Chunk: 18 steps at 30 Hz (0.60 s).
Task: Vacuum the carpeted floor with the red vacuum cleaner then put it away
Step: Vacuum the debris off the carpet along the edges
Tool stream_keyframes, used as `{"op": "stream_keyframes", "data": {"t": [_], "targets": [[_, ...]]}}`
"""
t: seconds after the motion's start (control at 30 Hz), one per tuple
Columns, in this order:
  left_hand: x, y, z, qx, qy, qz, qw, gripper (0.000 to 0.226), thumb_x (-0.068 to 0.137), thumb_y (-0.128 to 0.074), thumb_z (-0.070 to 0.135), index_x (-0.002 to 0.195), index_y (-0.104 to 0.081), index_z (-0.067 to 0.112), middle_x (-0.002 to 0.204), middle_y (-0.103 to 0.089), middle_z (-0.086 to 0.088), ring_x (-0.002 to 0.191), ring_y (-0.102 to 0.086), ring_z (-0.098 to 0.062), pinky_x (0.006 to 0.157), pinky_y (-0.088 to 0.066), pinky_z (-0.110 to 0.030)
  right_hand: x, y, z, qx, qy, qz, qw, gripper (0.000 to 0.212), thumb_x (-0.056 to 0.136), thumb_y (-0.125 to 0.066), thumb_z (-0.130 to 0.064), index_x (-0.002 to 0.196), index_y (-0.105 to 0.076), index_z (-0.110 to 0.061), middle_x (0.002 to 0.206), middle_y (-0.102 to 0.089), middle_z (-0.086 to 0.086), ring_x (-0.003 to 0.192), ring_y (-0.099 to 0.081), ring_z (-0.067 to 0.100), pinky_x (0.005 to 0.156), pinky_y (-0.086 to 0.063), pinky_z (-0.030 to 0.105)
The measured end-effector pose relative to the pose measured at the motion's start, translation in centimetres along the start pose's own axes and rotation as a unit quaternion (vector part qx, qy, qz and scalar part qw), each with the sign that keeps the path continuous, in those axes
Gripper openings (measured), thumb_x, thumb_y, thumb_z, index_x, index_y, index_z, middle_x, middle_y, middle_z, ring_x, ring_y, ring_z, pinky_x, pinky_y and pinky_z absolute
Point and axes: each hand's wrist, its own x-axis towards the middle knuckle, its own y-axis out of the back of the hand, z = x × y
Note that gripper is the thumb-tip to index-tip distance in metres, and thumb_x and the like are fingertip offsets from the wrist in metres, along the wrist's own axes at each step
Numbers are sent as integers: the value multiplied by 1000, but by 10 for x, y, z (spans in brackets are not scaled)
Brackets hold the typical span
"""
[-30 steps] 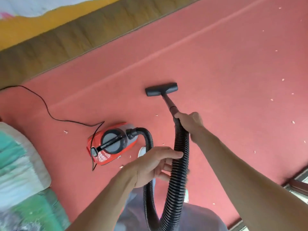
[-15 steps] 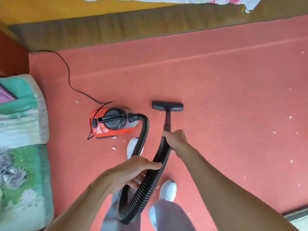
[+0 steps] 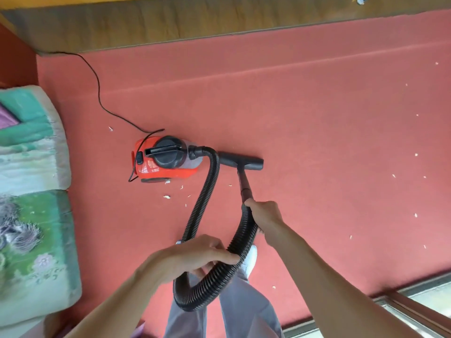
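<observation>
1. Red vacuum cleaner sits on the red carpet, centre-left of frame. It has a black carry handle on top, and its hose port faces right.
2. The black ribbed hose leaves that port and drops toward bottom centre. It loops in front of grey trousers, then climbs back up to the wand.
3. The wand runs up-frame into the floor nozzle. The nozzle lies flat on the carpet just right of the cleaner body, and the hose crosses in front of its left end.
4. Right hand, centre of frame: I read the fingers as clenched round the top end of the hose, where it meets the wand.
5. Left hand, lower centre: the fingers are curled over the hose loop, grasping it.
6. The power cord is thin and black. It runs from the cleaner's left end and snakes up to the upper left of the frame.
7. White scraps lie on the carpet, a small cluster just below the cleaner and more scattered down the right side.
8. Patterned green-and-white cushions are on the left edge.
9. A brown strip borders the carpet along the top.
10. A white shoe shows just beside the hose loop, lower centre.
11. A metal door track is at the lower right corner.
</observation>
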Motion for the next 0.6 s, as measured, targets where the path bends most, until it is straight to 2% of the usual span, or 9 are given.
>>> {"op": "stream_keyframes", "data": {"t": [0.1, 0.17, 0.23, 0.3, 0.4, 0.5, 0.6], "targets": [[2, 7, 3, -10, -28, 64, 997, 29, 87, -71, 41, 91, -64, 13, 100, -77, -13, 92, -74, -33, 89, -56, -45, 11, -6, -7, 63, -12, -10, 998, 32, 81, -66, -27, 99, -70, -1, 93, -73, 18, 68, -61, 25, 53, -40, 26], [0, 10, 0, -16, -42, 82, 996, 34, 88, -70, 42, 96, -65, 10, 99, -77, -14, 98, -73, -35, 94, -54, -49, 16, -11, -13, 64, -4, -14, 998, 31, 83, -67, -26, 99, -68, 0, 89, -71, 16, 64, -59, 23, 50, -40, 23], [-3, 14, -5, -27, -52, 88, 994, 39, 86, -72, 43, 102, -65, 8, 99, -78, -12, 97, -73, -32, 96, -54, -51, 17, -18, -23, 47, 19, -7, 999, 25, 85, -66, -23, 96, -64, -1, 79, -64, 12, 56, -54, 20, 39, -35, 17], [-9, 18, -13, -28, -56, 84, 995, 38, 84, -75, 42, 102, -65, 10, 99, -78, -12, 97, -74, -31, 97, -54, -51, 12, -27, -28, 24, 38, 3, 999, 25, 85, -66, -23, 96, -63, -1, 77, -61, 11, 57, -53, 20, 37, -34, 17], [-19, 25, -27, -19, -39, 33, 999, 32, 86, -75, 31, 104, -63, 8, 100, -77, -14, 100, -73, -32, 97, -54, -49, -4, -46, -21, -36, 53, 5, 998, 32, 78, -67, -29, 93, -66, -1, 82, -63, 12, 66, -55, 25, 48, -35, 26], [-29, 29, -38, -11, -22, -20, 1000, 35, 82, -77, 26, 107, -61, 8, 97, -77, -9, 99, -73, -27, 92, -56, -39, -18, -60, -9, -62, 54, -7, 997, 30, 72, -67, -28, 85, -71, -2, 79, -66, 11, 66, -58, 25, 50, -36, 26], [-29, 35, -43, -22, -30, 14, 999, 47, 73, -79, 33, 107, -63, 5, 97, -77, -13, 104, -71, -35, 99, -53, -49, -19, -71, -14, -61, 59, 21, 996, 29, 75, -64, -28, 87, -72, -2, 82, -67, 11, 66, -57, 25, 50, -35, 25]]}}
